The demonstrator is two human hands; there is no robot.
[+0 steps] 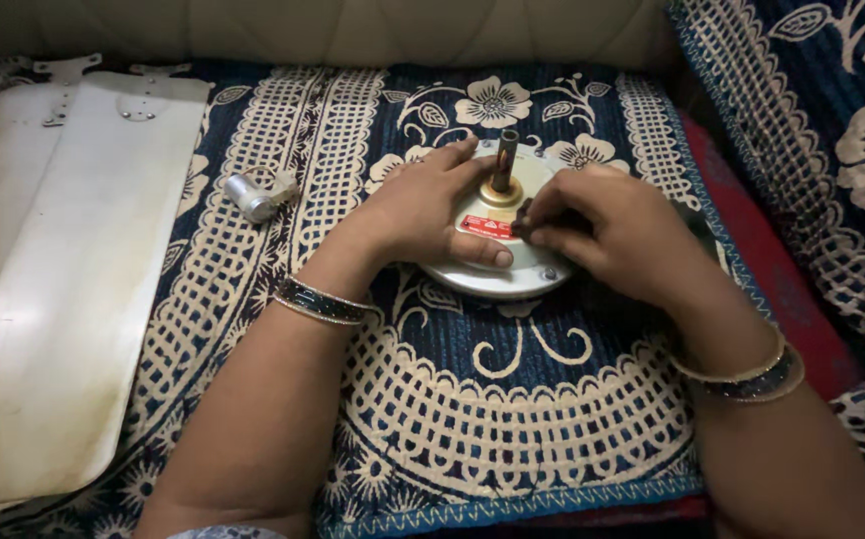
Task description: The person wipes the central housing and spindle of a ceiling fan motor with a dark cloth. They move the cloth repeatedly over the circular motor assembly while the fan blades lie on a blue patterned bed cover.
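Left hand (423, 215) lies flat on the white fan motor (497, 262) — fingers spread; right hand (607, 235) beside it pinches something small and dark, which I cannot identify.

Round white metal fan motor housing (512, 274): centre of scene, on the blue-and-cream patterned cloth (512, 419). Short brown metal shaft (505, 160): upright at the housing's middle. Left hand (423, 215): flat on the housing's left part, thumb across its near side. Right hand (607, 235): on the housing's right part, fingertips just right of the shaft. Small silver cylindrical capacitor (251, 197): on the cloth, left of the housing, apart from it. Long white fan blades (63, 289): far left, side by side, running near to far. Cream padded backrest (333, 30): along the far edge.
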